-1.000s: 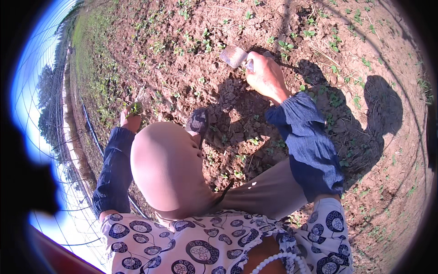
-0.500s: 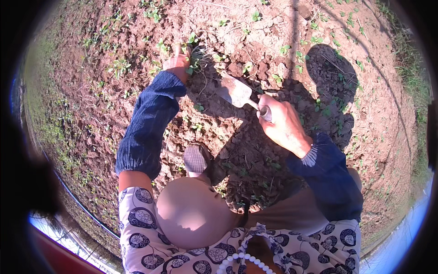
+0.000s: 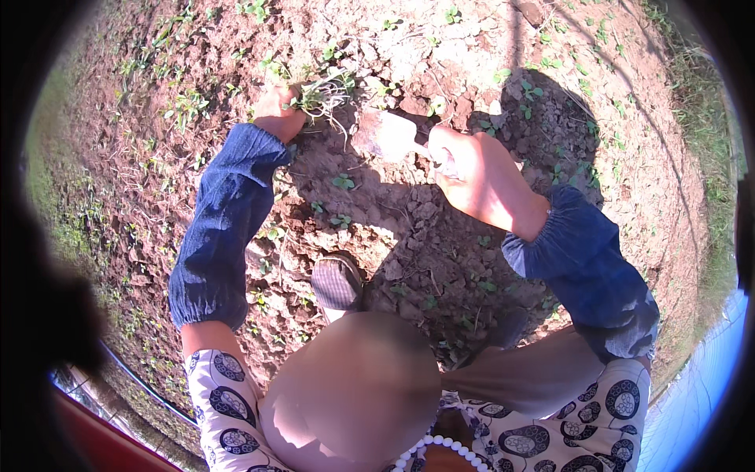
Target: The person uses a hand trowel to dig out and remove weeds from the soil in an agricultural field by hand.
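My left hand [image 3: 279, 114] is closed around a bunch of uprooted weeds [image 3: 324, 98]. Their pale, stringy roots point right, toward the trowel. In my right hand [image 3: 486, 179] is a small garden trowel [image 3: 385, 135], gripped by its handle. Its flat, soil-dusted blade points left and lies low over the loosened brown soil, a short way from the weeds; whether it touches the ground I cannot tell. Small green seedlings [image 3: 342, 182] grow just below the blade, and another seedling [image 3: 437, 105] stands beyond my right hand.
Dry, clumpy soil [image 3: 425, 259] spreads all round, partly under my shadow. Denser low plants [image 3: 189, 106] cover the left side. A grassy strip [image 3: 700, 126] borders the right. My shod foot [image 3: 336, 282] rests on the soil below the hands. A dark hose-like line [image 3: 145, 381] runs at lower left.
My left hand has drawn back a little to the left, and the weed bunch now shows plainly in it. The trowel has shifted up and left with my right hand.
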A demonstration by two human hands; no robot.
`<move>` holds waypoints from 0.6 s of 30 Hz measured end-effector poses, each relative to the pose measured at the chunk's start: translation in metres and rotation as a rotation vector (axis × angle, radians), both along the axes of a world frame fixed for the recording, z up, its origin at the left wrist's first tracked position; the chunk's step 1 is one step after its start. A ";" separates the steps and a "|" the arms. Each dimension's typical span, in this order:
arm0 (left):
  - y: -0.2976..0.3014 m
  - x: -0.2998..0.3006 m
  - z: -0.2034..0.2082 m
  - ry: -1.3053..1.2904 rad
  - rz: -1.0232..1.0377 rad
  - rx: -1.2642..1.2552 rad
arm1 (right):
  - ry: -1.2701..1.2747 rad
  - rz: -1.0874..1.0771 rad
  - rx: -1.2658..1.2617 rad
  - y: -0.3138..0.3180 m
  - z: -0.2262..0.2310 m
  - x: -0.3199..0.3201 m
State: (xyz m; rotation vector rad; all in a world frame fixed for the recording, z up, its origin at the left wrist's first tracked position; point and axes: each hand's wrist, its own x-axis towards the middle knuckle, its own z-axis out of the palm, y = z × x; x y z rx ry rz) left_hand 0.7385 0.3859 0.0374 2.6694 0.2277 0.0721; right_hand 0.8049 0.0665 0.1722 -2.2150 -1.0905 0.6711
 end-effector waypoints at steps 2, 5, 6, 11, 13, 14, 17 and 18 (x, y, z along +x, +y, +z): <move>-0.011 -0.010 0.010 0.036 -0.093 0.098 | 0.050 -0.024 0.046 -0.006 -0.003 -0.002; -0.028 -0.017 0.031 0.152 -0.280 0.417 | 0.070 -0.012 -0.023 -0.010 0.003 0.003; -0.032 -0.017 0.036 0.217 -0.329 0.500 | 0.053 -0.012 -0.047 -0.011 0.005 0.005; -0.011 -0.007 0.004 0.101 -0.279 0.580 | 0.064 0.037 -0.009 -0.002 -0.008 0.009; -0.037 0.029 0.008 0.252 -0.151 0.511 | 0.069 -0.023 -0.012 -0.012 -0.002 0.012; -0.041 0.037 0.009 0.255 -0.073 0.460 | 0.096 -0.043 0.015 -0.012 -0.005 0.012; -0.042 0.046 0.006 0.366 -0.026 0.500 | 0.118 -0.037 0.045 -0.014 -0.008 0.016; -0.036 0.045 -0.001 0.370 -0.120 0.550 | 0.108 -0.035 0.028 -0.013 -0.010 0.017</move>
